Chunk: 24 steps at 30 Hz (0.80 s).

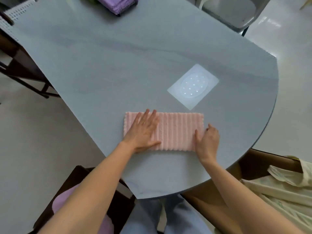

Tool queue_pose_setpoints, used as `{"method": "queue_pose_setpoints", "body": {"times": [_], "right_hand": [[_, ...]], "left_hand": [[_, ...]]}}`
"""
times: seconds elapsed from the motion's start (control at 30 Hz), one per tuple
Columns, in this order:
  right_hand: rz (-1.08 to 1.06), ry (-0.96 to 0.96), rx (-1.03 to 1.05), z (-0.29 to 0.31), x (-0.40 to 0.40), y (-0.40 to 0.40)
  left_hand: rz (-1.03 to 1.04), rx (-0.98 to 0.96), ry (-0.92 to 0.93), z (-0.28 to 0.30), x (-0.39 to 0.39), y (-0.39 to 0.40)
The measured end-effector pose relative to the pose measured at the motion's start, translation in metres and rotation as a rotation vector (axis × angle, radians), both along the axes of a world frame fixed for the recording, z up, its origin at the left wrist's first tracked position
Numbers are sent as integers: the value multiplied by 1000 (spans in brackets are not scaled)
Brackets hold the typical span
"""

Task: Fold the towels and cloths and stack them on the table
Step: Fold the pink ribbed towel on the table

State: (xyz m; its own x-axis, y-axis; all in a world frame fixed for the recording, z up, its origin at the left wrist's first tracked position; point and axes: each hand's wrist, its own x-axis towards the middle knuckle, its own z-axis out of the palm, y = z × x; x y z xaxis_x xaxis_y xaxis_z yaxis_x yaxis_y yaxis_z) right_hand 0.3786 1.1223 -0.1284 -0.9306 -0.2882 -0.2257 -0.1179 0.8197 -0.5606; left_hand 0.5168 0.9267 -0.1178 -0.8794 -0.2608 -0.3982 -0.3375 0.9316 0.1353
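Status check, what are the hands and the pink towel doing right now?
Left hand flat on pink towel. Right hand pinching its right edge. Nothing in the way.

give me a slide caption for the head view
Left hand flat on pink cloth, right hand gripping its end.

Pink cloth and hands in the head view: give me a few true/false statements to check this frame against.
1. The left hand lies flat on the pink cloth. True.
2. The right hand is off the cloth. False: it grips the cloth's right end.
3. The pink cloth sits on the purple stack. False: it lies on the table, with the stack at the far edge.
4. A pale mat lies beyond the cloth. True.
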Motion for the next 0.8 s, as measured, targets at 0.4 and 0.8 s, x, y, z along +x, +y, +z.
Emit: {"method": "queue_pose_setpoints", "body": {"times": [0.4, 0.8], "right_hand": [[-137, -438, -201, 20, -32, -21], [-154, -339, -235, 40, -84, 32]], "left_hand": [[-178, -73, -165, 14, -50, 5], [-62, 80, -122, 4, -99, 63]]}}
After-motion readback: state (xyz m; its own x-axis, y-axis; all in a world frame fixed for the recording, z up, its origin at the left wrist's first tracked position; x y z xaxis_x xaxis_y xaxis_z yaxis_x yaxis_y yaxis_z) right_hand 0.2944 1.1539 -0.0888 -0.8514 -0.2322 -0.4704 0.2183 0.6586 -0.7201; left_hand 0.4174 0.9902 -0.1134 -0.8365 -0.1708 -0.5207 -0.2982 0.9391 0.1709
